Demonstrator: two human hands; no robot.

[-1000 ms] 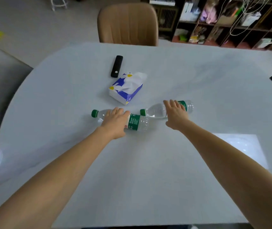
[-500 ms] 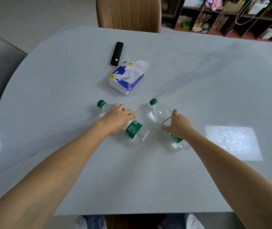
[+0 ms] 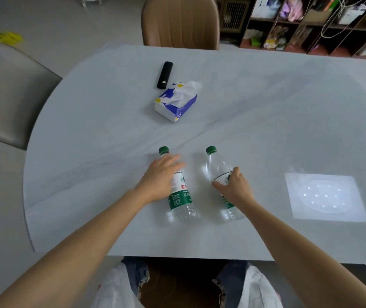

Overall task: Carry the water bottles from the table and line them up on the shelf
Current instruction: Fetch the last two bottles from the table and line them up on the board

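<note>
Two clear water bottles with green caps and green labels are near the front of the pale table (image 3: 93, 138). The left bottle (image 3: 181, 197) has my left hand (image 3: 158, 180) wrapped around its upper half. The right bottle (image 3: 218, 167) is gripped at its label by my right hand (image 3: 236, 187). Both caps point away from me, and the bottles sit side by side, a hand's width apart. Whether they stand upright or are tilted I cannot tell. A dark shelf (image 3: 311, 27) full of clutter stands beyond the table at the back right.
A blue and white tissue box (image 3: 176, 101) and a black remote (image 3: 164, 74) lie past the bottles. A tan chair (image 3: 181, 22) stands at the far side, a grey chair (image 3: 6, 90) at the left. A bright patch of light (image 3: 324, 196) lies on the table's right.
Both bottles lay sideways a second ago. My hands have turned them so the caps point away from me and pulled them closer to the table's front edge.
</note>
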